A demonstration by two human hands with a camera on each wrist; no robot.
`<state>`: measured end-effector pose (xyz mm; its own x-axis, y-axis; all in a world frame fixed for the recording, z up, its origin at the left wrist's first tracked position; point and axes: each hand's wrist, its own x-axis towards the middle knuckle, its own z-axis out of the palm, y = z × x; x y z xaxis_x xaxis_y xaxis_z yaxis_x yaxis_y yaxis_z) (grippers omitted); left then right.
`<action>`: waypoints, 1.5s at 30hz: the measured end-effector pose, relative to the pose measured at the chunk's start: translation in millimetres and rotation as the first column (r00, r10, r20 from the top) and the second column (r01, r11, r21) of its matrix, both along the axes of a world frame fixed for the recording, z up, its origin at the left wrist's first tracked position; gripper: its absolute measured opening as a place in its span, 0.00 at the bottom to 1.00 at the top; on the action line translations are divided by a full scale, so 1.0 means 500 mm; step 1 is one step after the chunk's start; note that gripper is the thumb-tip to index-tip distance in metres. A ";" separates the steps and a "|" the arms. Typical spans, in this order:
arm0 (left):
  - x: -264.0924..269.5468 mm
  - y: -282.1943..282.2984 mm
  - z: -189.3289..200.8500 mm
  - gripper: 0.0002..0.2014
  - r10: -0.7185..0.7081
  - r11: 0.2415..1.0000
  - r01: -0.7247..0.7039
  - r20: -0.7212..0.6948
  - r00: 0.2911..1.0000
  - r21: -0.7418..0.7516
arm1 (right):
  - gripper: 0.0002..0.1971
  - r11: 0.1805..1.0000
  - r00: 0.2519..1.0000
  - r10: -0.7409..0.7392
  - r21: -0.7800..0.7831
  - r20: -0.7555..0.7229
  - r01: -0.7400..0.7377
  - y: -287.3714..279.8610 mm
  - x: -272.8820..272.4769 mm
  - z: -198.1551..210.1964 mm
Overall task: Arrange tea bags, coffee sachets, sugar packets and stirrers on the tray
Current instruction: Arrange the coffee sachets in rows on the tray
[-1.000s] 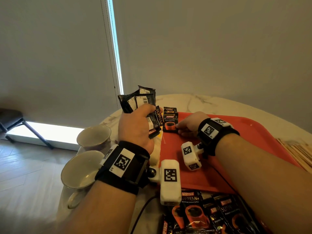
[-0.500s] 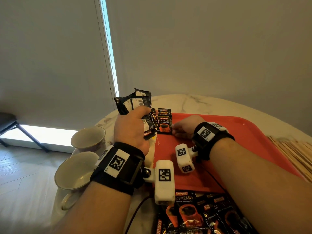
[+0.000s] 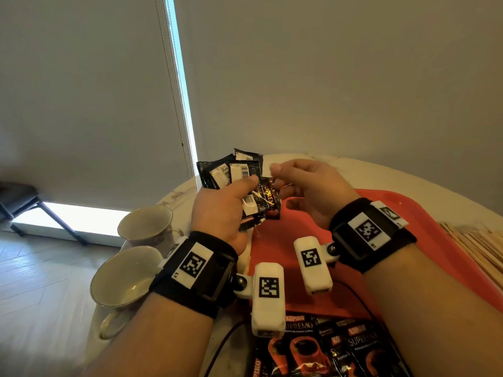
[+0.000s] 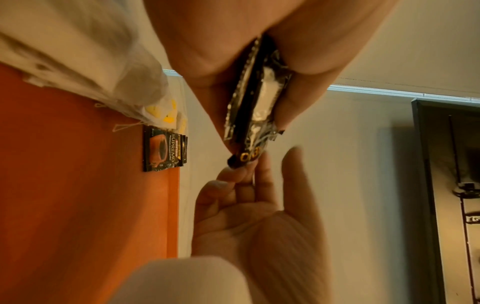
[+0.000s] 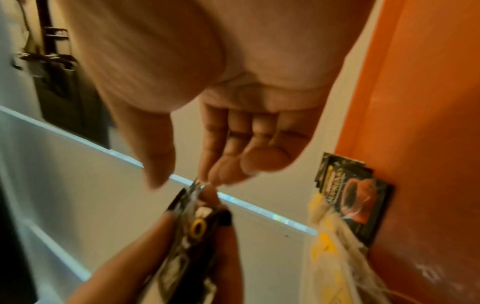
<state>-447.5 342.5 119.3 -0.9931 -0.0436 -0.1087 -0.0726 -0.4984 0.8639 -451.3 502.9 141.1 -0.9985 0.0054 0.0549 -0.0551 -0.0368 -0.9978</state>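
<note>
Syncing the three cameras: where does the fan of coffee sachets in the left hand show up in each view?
Head: coffee sachets upper centre, gripped by the left hand.
Left wrist: sachets edge-on, top centre, between thumb and fingers.
Right wrist: sachets bottom centre, blurred.
Shared landmark: the red tray, also at and.

A home dining corner: marble-topped round worktop (image 3: 340, 170), two teacups (image 3: 128, 276), drawn roller blinds (image 3: 81, 91) and wood-plank floor (image 3: 35, 268).
</note>
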 end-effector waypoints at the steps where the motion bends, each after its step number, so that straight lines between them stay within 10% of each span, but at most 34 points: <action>1: 0.002 0.000 0.001 0.11 -0.007 1.000 0.007 -0.009 1.000 -0.012 | 0.08 0.998 0.999 0.052 0.043 -0.014 -0.051 -0.004 0.004 0.003; 17: 0.000 -0.006 0.013 0.17 0.040 0.995 -0.041 0.009 0.999 0.086 | 0.17 0.973 0.973 0.221 0.085 -0.073 -0.214 -0.005 -0.005 -0.004; 30: 0.005 -0.013 0.007 0.05 0.067 0.998 -0.067 -0.002 0.998 0.000 | 0.20 0.985 0.939 0.040 -0.145 -0.343 -0.095 0.013 -0.027 0.001; 34: 0.003 -0.006 0.006 0.15 -0.080 0.995 0.079 0.022 0.997 0.053 | 0.30 0.997 0.929 0.028 -0.052 -0.368 -0.051 0.014 -0.030 0.001; 45: 0.000 -0.003 0.000 0.24 -0.135 0.990 0.133 -0.021 0.991 -0.049 | 0.16 0.999 0.965 -0.042 -0.004 -0.260 0.042 0.011 -0.021 0.003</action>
<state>-447.6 341.3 119.1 -0.9927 0.0855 -0.0854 -0.1147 -0.4437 0.8888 -461.9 508.2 142.6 -0.9487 0.0467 0.3128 -0.3143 -0.0275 -0.9489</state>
